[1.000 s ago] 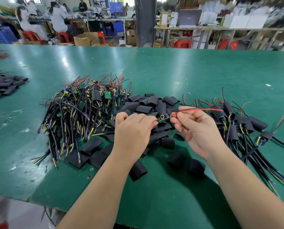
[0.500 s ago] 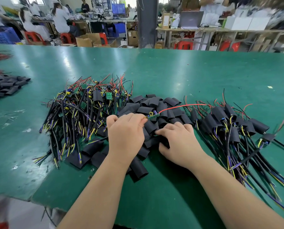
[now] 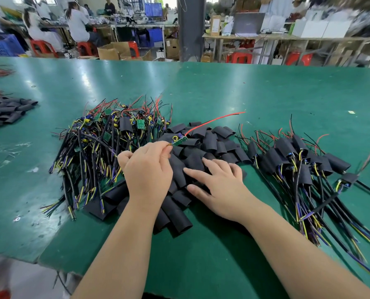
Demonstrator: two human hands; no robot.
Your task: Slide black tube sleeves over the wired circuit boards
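Two hands are at a heap of black sleeves (image 3: 212, 143) in the middle of a green table (image 3: 266, 93). At left, the left hand (image 3: 147, 169) pinches a small green board (image 3: 179, 140) by its lead end between thumb and fingertips, holding it just above the sleeves, with its red wire (image 3: 214, 120) sticking up and away to the right. The right hand (image 3: 220, 190) lies palm down on the near part of the heap, fingers spread and pointing left, touching the sleeves but gripping none. Left of the heap is a tangle of bare boards (image 3: 106, 143) with black, yellow and blue leads; right of it is a pile of sleeved boards (image 3: 298, 160), their leads trailing toward the table's near edge. More sleeves (image 3: 7, 108) sit at the far left edge.
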